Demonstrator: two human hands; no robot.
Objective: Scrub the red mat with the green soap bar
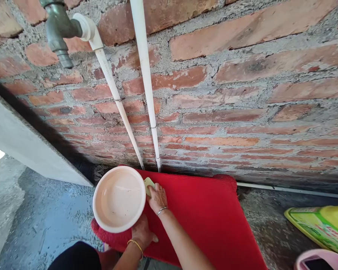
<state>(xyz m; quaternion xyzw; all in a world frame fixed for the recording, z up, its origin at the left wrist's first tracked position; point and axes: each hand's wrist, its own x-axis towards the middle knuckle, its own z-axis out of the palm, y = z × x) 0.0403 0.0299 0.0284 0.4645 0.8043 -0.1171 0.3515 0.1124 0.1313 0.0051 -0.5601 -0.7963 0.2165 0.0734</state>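
A round, pale pink basin [119,224] stands over the left end of a red cloth cover [202,210]; light glints inside it, and a few dark specks show on its bottom. My left hand [142,230], with a gold-coloured bracelet at the wrist, is against the basin's near right side. Its thumb sticks out to the right over the red cloth, while the rim hides the fingers. To the right of the basin, my right hand [157,198] is closed on a yellow-green block [149,183], close to the rim. Whether the block is soap or a sponge I cannot tell.
Behind rises a brick wall [214,93] with white pipes [146,75] and a tap [58,33] at upper left. A pale slab [36,135] leans at left above wet floor [59,210]. A yellow-green package [323,225] and a pink container [321,258] are at lower right.
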